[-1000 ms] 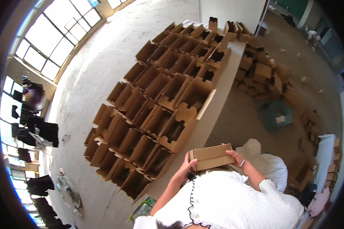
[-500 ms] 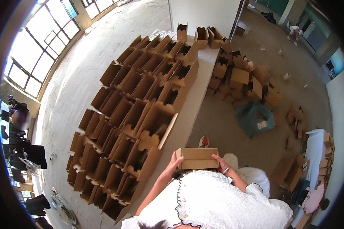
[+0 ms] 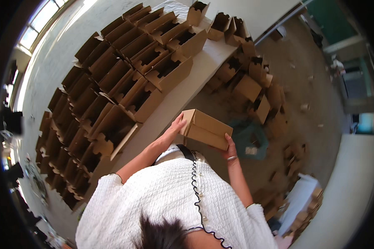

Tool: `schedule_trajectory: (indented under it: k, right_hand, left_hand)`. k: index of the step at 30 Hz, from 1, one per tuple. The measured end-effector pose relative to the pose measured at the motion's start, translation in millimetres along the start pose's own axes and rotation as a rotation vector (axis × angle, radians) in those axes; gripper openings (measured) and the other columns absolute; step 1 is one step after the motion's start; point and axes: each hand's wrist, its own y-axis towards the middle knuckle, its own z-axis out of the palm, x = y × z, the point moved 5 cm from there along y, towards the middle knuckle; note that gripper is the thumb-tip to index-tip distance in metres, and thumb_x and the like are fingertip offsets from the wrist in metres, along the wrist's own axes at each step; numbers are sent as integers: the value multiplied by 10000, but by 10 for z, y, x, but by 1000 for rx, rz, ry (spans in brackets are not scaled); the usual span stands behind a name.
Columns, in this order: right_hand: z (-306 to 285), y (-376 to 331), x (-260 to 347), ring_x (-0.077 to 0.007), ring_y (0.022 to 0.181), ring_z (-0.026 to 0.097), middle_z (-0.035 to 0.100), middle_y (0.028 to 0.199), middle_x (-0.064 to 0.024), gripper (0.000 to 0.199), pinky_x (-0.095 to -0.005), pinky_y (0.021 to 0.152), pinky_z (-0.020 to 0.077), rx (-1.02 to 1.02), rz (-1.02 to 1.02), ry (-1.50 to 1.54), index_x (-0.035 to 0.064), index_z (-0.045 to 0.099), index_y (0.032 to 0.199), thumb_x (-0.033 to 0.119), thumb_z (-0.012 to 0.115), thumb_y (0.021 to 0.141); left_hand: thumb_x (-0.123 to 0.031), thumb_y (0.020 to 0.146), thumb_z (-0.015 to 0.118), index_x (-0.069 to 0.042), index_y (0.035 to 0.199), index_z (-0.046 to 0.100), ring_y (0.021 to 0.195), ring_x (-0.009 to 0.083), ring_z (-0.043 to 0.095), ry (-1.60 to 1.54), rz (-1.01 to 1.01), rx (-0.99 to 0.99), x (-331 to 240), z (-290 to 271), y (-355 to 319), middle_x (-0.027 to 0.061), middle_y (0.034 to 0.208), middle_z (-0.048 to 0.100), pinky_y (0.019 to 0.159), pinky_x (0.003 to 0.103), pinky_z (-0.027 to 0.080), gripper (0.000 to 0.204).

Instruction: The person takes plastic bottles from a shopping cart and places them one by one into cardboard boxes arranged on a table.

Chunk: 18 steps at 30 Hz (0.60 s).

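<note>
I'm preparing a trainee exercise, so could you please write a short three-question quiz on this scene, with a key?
1. True or false: the left hand and the right hand hold the same cardboard box.
2. Multiple choice: which wrist wears a band? A) left B) right
3. Short answer: what stands in rows on the long table?

Key: 1. True. 2. B. 3. Open brown boxes.

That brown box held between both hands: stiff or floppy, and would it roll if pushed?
The brown box is probably stiff: its edges look straight between the left hand and right hand. It would likely slide rather than roll, given its flat faces. Weight is hard to judge; the inside is hidden.
</note>
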Motion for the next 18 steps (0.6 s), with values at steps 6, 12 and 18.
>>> schedule_trajectory:
  k: [6, 12, 18]
  right_hand:
    - [-71, 599, 663, -366, 1218, 522, 536, 1343, -156, 647, -584, 1000, 445, -93, 6, 24, 66, 465, 1367, 402, 689, 861]
    - [-263, 1269, 1301, -371, 1226, 511, 536, 1342, -174, 635, -543, 1036, 420, -109, 44, 71, 59, 460, 1367, 377, 687, 866]
    - [59, 2140, 2284, -357, 1166, 579, 568, 1314, -161, 626, -572, 898, 523, -85, 92, -345, 62, 444, 1386, 415, 619, 899]
  left_hand:
    - [-632, 924, 476, -65, 1560, 85, 1498, 235, 51, 16, -26, -128, -15, -32, 1001, 87, 1631, 69, 1199, 385, 86, 938]
    - [-511, 964, 509, -24, 1518, 260, 1432, 218, 258, -47, -100, -64, -456, -93, 1881, 108, 1558, 294, 1176, 345, 172, 778]
    - [-451, 979, 516, -44, 1427, 447, 1401, 203, 304, -157, -57, -191, -909, -205, 2181, 73, 1486, 418, 1141, 317, 223, 610]
